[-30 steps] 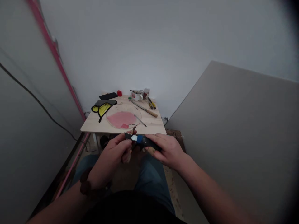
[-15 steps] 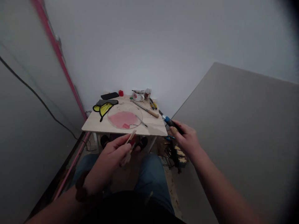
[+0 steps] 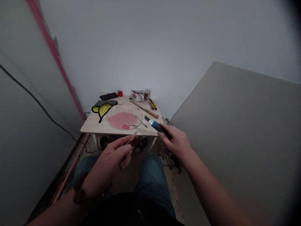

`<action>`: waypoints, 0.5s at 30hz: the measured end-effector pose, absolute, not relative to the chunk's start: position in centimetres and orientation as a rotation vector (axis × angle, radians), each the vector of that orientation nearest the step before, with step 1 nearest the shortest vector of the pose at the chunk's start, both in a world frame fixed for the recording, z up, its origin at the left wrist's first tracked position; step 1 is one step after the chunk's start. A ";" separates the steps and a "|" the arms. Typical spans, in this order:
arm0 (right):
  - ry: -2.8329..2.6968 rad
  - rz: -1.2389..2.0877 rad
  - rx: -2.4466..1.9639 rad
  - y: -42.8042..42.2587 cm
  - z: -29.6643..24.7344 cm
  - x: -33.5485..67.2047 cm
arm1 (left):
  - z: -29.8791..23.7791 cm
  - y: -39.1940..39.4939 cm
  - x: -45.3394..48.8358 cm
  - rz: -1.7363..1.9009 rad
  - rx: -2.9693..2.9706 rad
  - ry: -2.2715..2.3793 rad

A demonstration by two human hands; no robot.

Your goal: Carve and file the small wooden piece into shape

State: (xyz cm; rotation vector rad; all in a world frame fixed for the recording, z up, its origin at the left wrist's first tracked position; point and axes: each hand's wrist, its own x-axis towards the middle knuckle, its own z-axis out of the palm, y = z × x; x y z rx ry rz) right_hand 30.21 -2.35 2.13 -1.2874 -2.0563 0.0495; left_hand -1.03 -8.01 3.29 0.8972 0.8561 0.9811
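Observation:
My left hand (image 3: 116, 153) is closed around a thin wooden stick (image 3: 132, 137), held over my lap just in front of the small wooden table (image 3: 94, 125). My right hand (image 3: 176, 142) grips a utility knife (image 3: 157, 126) with a black and blue body, its blade pointing toward the table's near right corner. On the table lies a round clear plate (image 3: 110, 117) with a pink patch in it.
A yellow and black cloth (image 3: 102, 109), a dark phone (image 3: 108, 96), a red cap (image 3: 120, 93), a mug (image 3: 136, 96), a wooden-handled knife (image 3: 145, 110) and pliers (image 3: 152, 104) lie on the table. A large grey board (image 3: 235, 131) leans at right; a pink strip (image 3: 58, 62) runs along the left wall.
My hands, together at first with the knife on the stick, parted. The right hand swung the knife out to the right, then back toward the table's corner. The left hand stayed.

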 end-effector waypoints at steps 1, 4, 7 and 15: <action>-1.932 0.106 -1.322 -2.0 1.9 30.4 | 3.6 -8.1 -1.0 0.979 0.878 0.834; -1.636 0.381 -1.310 -2.0 1.1 29.5 | 4.4 -8.1 -0.7 0.983 0.812 0.767; -1.498 0.725 -1.222 -2.7 0.5 26.8 | 4.9 -7.9 -0.4 0.945 0.757 0.710; -1.495 1.076 -1.160 -3.2 4.1 21.4 | 4.0 -7.8 -0.2 0.937 0.803 0.720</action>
